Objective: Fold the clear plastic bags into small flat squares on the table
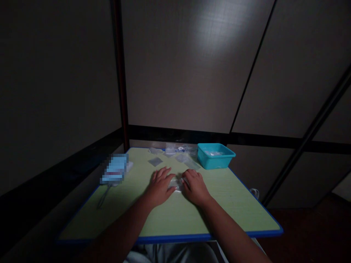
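A small clear plastic bag (177, 185) lies on the pale green table between my two hands. My left hand (161, 187) rests at the bag's left side, fingers apart, the thumb and forefinger reaching toward its edge. At the other end, my right hand (195, 187) has its fingers curled in and closed on the bag's right part. My right fingers cover that end, so its contents, if any, cannot be made out. Just beyond the hands lie a flat grey square piece (155, 162) and another clear plastic piece (189, 160).
A turquoise basket (218, 162) holding clear plastic stands at the back right of the table (236, 208). More clear plastic packaging (178, 148) lies along the back edge. At the left edge sits a blurred-out light blue object (115, 168) with a cord loop (102, 197).
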Demonstrator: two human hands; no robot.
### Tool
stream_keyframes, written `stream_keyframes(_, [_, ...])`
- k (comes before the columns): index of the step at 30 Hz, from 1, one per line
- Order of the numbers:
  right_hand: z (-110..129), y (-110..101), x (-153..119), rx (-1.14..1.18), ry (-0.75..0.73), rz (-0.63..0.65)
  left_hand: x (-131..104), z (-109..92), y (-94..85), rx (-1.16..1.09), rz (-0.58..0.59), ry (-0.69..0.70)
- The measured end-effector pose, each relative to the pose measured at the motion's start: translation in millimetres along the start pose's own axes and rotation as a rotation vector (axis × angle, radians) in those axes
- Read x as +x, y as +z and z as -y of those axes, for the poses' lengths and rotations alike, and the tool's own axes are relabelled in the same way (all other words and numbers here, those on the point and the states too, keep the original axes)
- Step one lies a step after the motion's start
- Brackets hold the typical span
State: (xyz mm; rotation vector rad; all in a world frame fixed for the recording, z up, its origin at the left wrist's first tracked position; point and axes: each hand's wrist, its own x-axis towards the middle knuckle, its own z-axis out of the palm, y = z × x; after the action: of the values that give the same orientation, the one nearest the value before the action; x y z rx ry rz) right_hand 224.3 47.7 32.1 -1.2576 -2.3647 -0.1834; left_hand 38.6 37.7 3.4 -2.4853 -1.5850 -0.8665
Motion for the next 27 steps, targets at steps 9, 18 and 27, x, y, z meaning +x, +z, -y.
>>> stream_keyframes(9, [-8,15,-4,0.102,-0.058,0.304,-2,7,7.0,0.042,0.047,-0.083])
stream_keyframes(18, [-4,14,-2,0.091,-0.02,0.395,-2,-6,-2.8,0.05,0.02,-0.061])
stream_keyframes(27, [-18,21,5,0.021,0.163,0.377,-3,-68,-6.0,0.062,0.231,0.095])
